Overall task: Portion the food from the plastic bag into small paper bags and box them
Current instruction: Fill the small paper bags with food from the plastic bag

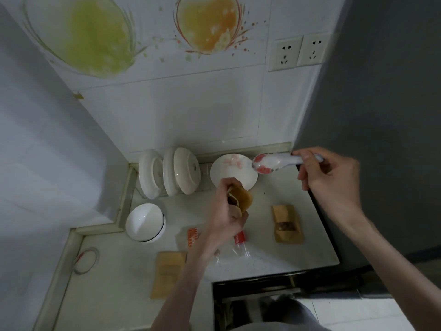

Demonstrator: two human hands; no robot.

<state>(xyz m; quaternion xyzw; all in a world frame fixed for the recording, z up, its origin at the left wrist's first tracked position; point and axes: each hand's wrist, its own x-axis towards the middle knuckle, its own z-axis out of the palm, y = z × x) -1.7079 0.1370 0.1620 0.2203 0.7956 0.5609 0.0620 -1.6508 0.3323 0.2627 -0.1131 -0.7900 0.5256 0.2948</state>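
Plastic bag: largely covered by the left forearm; only clear film and two red printed patches show at 3 and 9 o'clock of the wrist. Print unreadable. Contents not discernible.

Paper bag held in left hand: lower part wrapped by the fingers; dark interior, contents cannot be resolved.

Flat paper bag at 6 o'clock of the bowl: blurred, right edge under the forearm, print illegible.

Spoon: handle end hidden in the right hand.

Both arms cut by the bottom and right edges. Dark opening at 6 o'clock: interior indistinct.
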